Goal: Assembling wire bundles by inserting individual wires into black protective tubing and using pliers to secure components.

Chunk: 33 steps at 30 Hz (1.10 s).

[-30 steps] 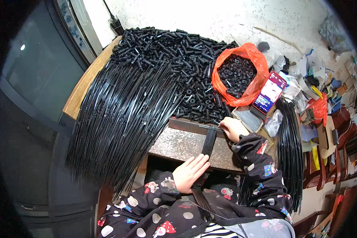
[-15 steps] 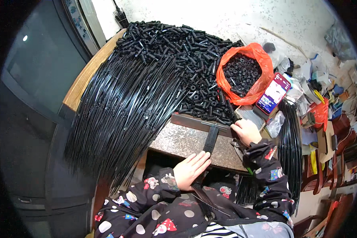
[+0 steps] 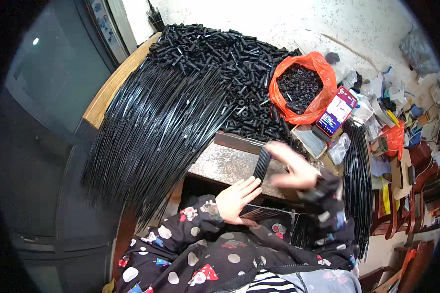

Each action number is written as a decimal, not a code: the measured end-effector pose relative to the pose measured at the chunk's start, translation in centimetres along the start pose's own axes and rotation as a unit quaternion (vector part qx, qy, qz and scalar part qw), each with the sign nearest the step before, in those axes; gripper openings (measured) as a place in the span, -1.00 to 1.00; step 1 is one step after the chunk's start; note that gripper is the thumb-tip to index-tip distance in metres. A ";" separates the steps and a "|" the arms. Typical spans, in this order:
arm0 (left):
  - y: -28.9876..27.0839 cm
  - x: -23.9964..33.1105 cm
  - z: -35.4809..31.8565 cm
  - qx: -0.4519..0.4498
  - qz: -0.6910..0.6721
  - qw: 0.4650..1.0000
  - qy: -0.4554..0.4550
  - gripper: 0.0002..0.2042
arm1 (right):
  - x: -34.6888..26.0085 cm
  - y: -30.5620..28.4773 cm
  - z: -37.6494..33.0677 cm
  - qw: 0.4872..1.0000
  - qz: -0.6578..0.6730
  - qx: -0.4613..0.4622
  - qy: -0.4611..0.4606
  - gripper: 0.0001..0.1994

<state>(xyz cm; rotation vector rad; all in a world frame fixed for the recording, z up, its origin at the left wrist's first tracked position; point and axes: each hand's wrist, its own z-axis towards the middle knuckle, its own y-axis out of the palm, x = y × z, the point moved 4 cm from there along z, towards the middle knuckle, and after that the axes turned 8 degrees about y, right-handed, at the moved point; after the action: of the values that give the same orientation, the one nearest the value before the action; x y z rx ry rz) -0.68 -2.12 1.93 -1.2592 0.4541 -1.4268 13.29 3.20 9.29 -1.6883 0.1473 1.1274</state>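
My left hand (image 3: 237, 199) lies flat with its fingers stretched out. It presses on a row of thin black rods (image 3: 262, 163) side by side at the table's front edge. Their far ends meet a low dark metal bar (image 3: 237, 140) standing on the speckled tabletop (image 3: 219, 163). My right hand (image 3: 298, 168), smeared by motion, hovers just right of the rods. Its fingers and thumb are spread apart, and I see nothing between them. Below my left hand, more thin rods (image 3: 266, 214) stretch across my lap.
A large sheaf of black rods (image 3: 156, 132) covers the left side. Behind lies a heap of short black tubes (image 3: 210, 51). An orange bag (image 3: 322, 107) of small black parts, a lit phone (image 3: 337, 111) and a clear plastic bag (image 3: 339, 149) sit right. More rods (image 3: 357, 190) hang beyond my right arm.
My right hand has come away from the right end of the metal bar and swung left toward the rods, its fingers spreading. My left hand stays flat on the rods. The view has shifted slightly.
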 end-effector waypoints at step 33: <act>-6.1 0.2 4.2 0.569 -0.616 0.544 -0.013 -0.74 | -2.3 4.4 -0.8 0.529 0.716 0.455 0.011 -0.69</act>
<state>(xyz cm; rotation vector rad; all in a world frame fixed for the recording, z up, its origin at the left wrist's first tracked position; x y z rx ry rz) 0.06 1.09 8.57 -0.2705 -1.5775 -2.1269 9.96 -0.35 7.92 -0.2595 2.0529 1.5968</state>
